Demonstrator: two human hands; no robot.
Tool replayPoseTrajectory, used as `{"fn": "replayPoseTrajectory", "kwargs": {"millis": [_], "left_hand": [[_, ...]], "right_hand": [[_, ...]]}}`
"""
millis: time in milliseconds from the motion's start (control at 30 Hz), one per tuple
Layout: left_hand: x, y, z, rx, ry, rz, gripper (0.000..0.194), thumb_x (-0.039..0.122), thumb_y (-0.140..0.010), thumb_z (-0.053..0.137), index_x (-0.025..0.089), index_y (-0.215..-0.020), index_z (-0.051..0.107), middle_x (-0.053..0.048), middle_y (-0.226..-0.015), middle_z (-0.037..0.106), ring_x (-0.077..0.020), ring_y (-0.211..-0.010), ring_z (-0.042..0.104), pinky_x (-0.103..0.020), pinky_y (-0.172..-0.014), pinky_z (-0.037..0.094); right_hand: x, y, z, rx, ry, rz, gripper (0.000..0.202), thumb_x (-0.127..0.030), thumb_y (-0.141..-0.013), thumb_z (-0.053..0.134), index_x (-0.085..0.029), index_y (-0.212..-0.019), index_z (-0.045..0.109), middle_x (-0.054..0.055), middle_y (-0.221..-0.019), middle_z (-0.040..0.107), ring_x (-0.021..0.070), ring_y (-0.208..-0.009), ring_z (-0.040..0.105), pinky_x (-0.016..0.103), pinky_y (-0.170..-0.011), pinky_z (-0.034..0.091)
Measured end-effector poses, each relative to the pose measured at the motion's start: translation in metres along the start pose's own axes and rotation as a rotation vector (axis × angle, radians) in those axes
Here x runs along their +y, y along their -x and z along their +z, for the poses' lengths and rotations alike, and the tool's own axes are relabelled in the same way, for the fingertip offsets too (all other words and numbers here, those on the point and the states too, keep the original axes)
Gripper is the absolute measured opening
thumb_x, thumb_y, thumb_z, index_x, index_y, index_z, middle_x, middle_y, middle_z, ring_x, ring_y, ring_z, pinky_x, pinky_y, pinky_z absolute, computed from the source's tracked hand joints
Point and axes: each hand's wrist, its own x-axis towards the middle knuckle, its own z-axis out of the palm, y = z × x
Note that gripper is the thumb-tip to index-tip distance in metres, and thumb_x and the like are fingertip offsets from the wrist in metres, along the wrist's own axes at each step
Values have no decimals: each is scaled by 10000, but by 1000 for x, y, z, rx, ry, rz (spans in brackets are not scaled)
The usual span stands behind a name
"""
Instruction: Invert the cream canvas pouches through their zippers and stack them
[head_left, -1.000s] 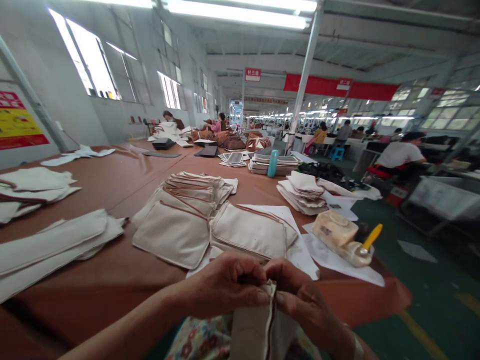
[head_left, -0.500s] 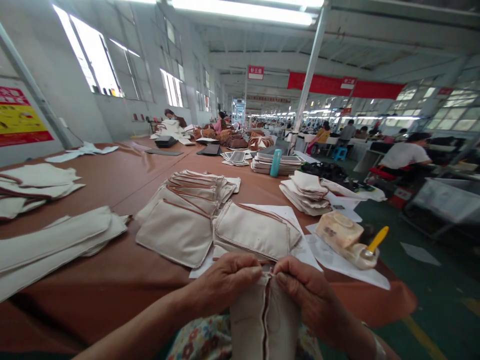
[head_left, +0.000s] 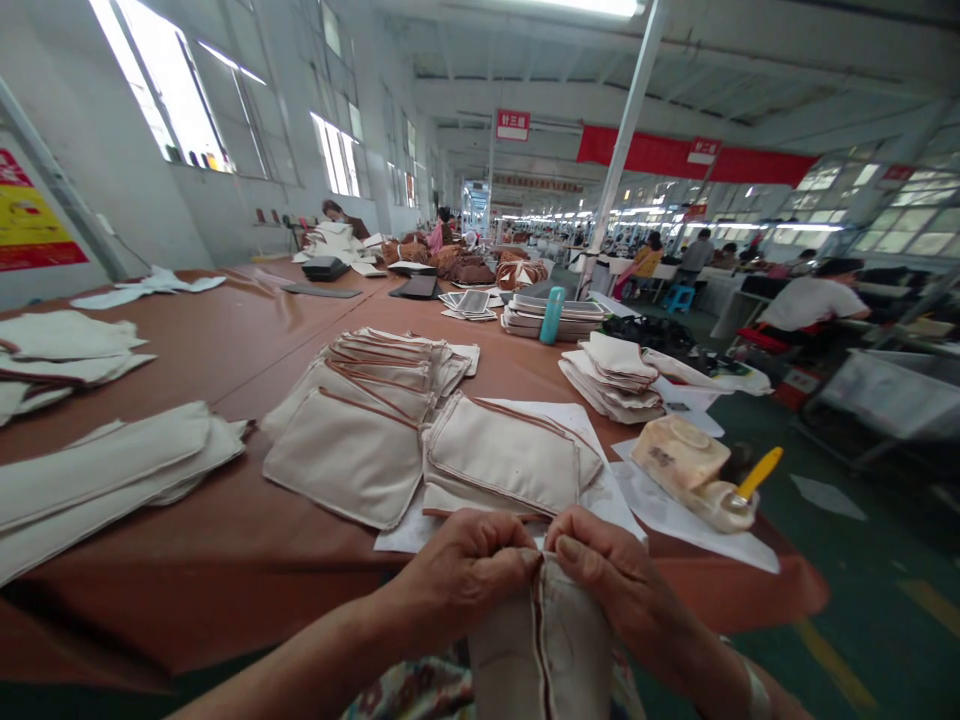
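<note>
The counter (head_left: pixel 247 345) is covered in reddish brown. The piece between the hands (head_left: pixel 502 665) is off-white, with a dark brown line down its middle, and the stacked pouches (head_left: pixel 502 455) are cream with rust-brown edging. Below, the clothing (head_left: pixel 420 688) carries a multicoloured floral print. The bottle (head_left: pixel 552 316) is turquoise, the brush handle (head_left: pixel 760 472) bright yellow, the container (head_left: pixel 679 453) a stained, yellowish cream. Farther off, the banner (head_left: pixel 750 168) is red, the stool (head_left: pixel 679 297) blue and the floor (head_left: pixel 832 590) dark green with yellow stripes.

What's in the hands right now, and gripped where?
A cream fabric piece: left hand and right hand pinch its top edge, either side of the brown-lined seam.
</note>
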Motion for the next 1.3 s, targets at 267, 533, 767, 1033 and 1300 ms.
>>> {"fn": "replayPoseTrajectory", "kwargs": {"millis": [267,533,767,1033,1300], "left_hand": [[-6,-8,14,188,-177,56,220,267,-805,506,158,-613,502,36,-596,414,-106,-584,357,-222,-517,269],[-12,-22,7,0,136,-28,257,367,-770,544,128,-685,584,32,-585,415,-102,-558,307,-242,-517,238],[-2,-31,1,-5,-115,-79,156,241,-743,525,135,-662,605,32,-571,449,-100,-535,330,-233,-470,212],[2,-27,6,105,-272,111,174,187,-781,482,137,-659,597,38,-605,485,-94,-584,412,-200,-545,302],[-3,-31,-6,-117,-117,-65,243,338,-827,549,123,-750,633,50,-602,411,-86,-542,316,-214,-466,219]], "right_hand": [[0,-14,2,30,-90,165,166,-293,-813,559,-157,-721,537,-46,-607,414,107,-575,322,236,-496,231],[-3,-22,-5,37,-171,217,136,-300,-728,526,-169,-690,523,-51,-565,414,104,-541,301,238,-480,217],[1,-24,-13,56,34,60,94,-226,-739,507,-173,-662,515,-42,-590,430,116,-584,349,238,-520,269],[6,-28,-21,-52,-160,82,213,-358,-814,603,-153,-796,551,-31,-689,454,121,-640,361,234,-556,293],[6,-30,-21,12,75,61,137,-235,-835,605,-138,-740,585,-29,-652,508,114,-615,407,225,-543,321]]}}
